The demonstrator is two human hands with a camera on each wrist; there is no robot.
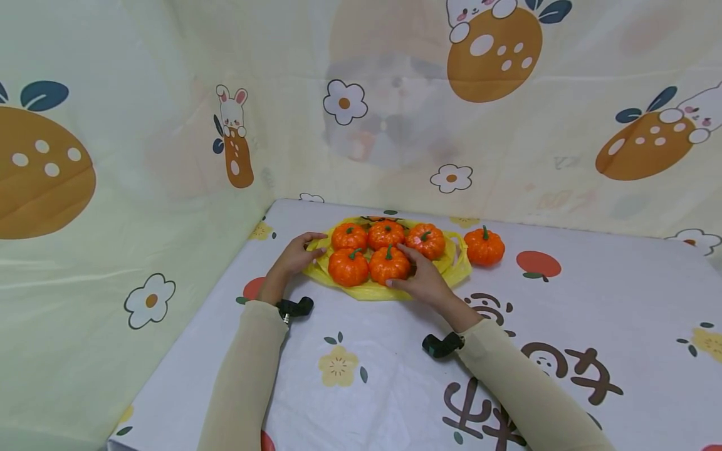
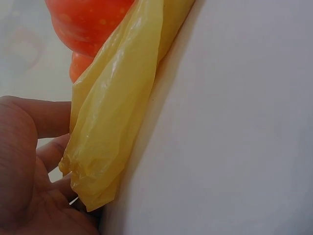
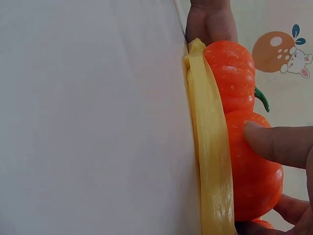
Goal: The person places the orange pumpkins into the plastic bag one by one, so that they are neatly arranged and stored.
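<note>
Several small glossy orange pumpkins with green stems lie in two rows on a flattened yellow plastic bag (image 1: 372,292). The right hand (image 1: 424,280) grips the front-right pumpkin (image 1: 389,267). Its thumb lies on the near side in the right wrist view, with the other fingers round the far side, partly hidden. At the bag's left edge, the left hand (image 1: 294,255) touches the crumpled plastic, thumb and fingers apart. In the left wrist view the plastic (image 2: 110,112) covers its fingertips. Nearest that hand are the front-left pumpkin (image 1: 348,268) and the back-left pumpkin (image 1: 348,237).
Another pumpkin (image 1: 484,247) stands on the table just right of the bag's handle (image 1: 459,250). A printed white cloth (image 1: 395,376) covers the table. Patterned curtains (image 1: 389,144) rise behind and on the left. A dark wrist camera (image 1: 442,345) sits on the right forearm.
</note>
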